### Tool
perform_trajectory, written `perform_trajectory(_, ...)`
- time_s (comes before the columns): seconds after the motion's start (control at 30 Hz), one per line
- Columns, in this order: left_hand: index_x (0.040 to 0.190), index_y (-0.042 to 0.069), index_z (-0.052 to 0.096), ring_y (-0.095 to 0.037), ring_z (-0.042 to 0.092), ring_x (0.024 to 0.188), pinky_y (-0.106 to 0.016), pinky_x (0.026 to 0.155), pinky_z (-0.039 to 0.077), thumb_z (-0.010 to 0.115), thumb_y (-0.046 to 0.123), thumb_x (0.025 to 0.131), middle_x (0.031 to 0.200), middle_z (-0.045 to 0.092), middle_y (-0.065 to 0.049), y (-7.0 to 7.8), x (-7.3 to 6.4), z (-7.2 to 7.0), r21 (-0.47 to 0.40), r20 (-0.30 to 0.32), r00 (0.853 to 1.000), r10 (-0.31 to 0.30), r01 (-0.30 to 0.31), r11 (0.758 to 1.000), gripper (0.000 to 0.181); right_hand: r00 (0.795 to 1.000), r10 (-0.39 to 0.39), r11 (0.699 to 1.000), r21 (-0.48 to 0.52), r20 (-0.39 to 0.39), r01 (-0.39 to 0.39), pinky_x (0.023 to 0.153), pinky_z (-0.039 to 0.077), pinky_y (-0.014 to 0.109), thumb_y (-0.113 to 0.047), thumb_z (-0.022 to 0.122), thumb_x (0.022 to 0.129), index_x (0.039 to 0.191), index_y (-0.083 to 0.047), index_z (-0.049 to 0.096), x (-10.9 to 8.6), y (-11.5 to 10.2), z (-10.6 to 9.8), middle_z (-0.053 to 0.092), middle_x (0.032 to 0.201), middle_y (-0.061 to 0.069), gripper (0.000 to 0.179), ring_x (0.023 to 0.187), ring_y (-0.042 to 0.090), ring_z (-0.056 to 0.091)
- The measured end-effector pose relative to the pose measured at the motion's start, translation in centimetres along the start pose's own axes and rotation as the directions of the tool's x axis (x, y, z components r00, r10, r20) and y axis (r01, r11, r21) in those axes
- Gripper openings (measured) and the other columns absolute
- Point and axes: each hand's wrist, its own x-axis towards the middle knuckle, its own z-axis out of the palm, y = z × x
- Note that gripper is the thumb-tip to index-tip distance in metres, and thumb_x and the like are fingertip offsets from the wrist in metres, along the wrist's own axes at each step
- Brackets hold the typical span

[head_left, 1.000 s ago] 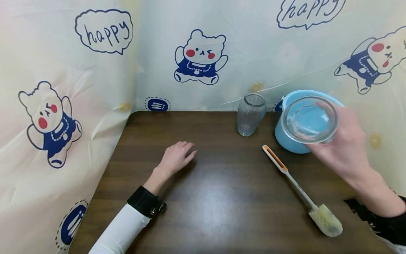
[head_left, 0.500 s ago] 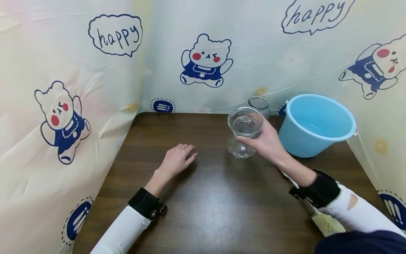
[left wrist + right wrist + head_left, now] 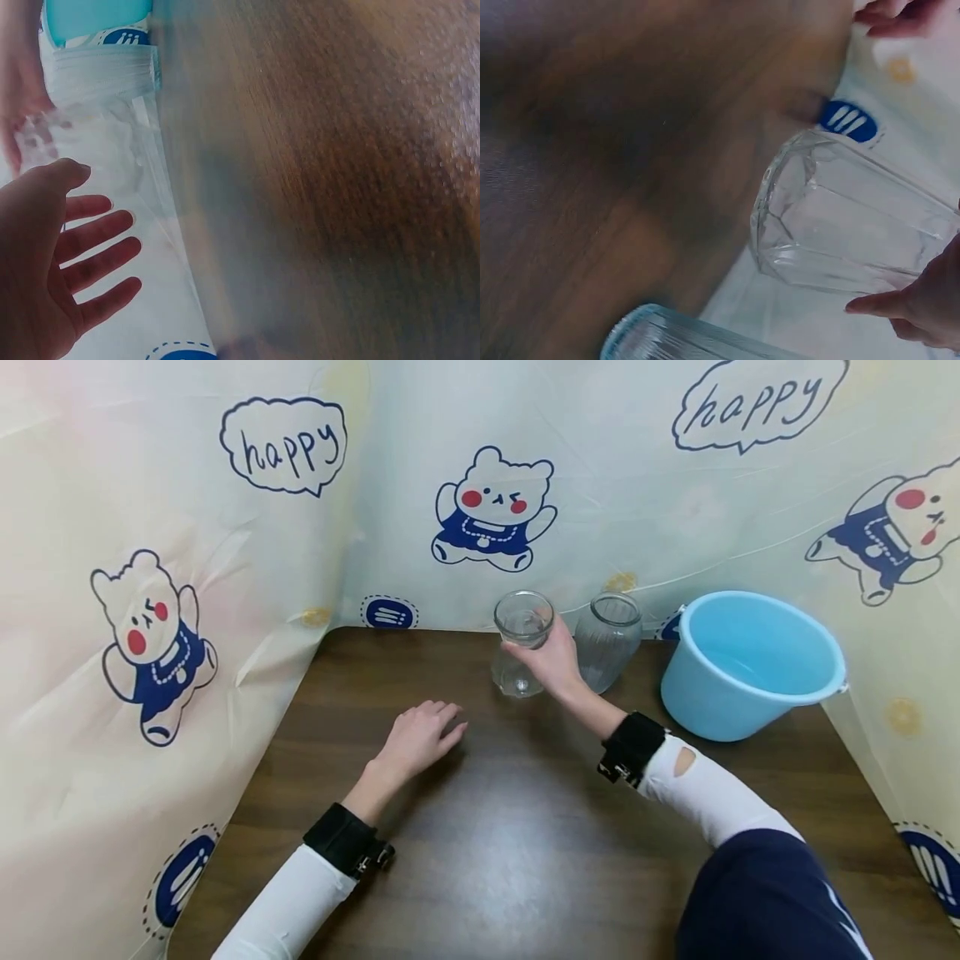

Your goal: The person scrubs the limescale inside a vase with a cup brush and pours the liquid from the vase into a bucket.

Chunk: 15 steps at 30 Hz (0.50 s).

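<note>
A clear glass vase (image 3: 512, 673) with a wide rim and faceted body is in my right hand (image 3: 557, 658), near the table's far edge. My right fingers grip it below the rim, and in the right wrist view its faceted base (image 3: 780, 217) points toward the table. Just right of it stands a second glass vase (image 3: 609, 647), ribbed and upright. My left hand (image 3: 418, 739) rests low over the table's left half. Its fingers are relaxed and hold nothing, as the left wrist view also shows.
A light blue bucket (image 3: 723, 702) stands at the back right, beside the ribbed vase. The brown wooden table (image 3: 480, 843) meets a printed cloth (image 3: 390, 510) at the back and sides. My right arm, in a white sleeve (image 3: 712, 793), crosses the table's right half.
My right hand has carried the faceted vase from in front of the bucket leftward to the left of the ribbed vase. The left hand stays put. The right arm now hides the long-handled sponge brush.
</note>
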Motion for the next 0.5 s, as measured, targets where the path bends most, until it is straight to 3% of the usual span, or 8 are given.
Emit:
perform_trajectory(0.3, 0.113, 0.009, 0.071, -0.025, 0.063, 0.095, -0.046, 0.077, 0.055, 0.06, 0.037, 0.093, 0.104, 0.072, -0.007, -0.2, 0.5, 0.4, 0.007, 0.028, 0.999, 0.021, -0.022, 1.0, 0.036, 0.997, 0.067, 0.998, 0.006, -0.03, -0.067, 0.102, 0.042, 0.044, -0.051, 0.079, 0.069, 0.141, -0.007, 0.042, 3.4, 2.5, 2.8, 0.052, 0.137, 0.013, 0.092, 0.124, 0.024, 0.047)
perform_trajectory(0.5, 0.114, 0.009, 0.071, -0.025, 0.062, 0.097, -0.047, 0.08, 0.054, 0.061, 0.035, 0.093, 0.105, 0.072, -0.007, -0.3, 0.4, 0.6, -0.014, 0.034, 0.999, 0.016, -0.015, 1.0, 0.035, 0.995, 0.092, 0.995, 0.024, -0.024, -0.092, 0.103, 0.042, 0.044, -0.053, 0.078, 0.071, 0.146, -0.008, 0.036, 4.1, 3.2, 3.9, 0.049, 0.14, 0.013, 0.098, 0.126, 0.024, 0.046)
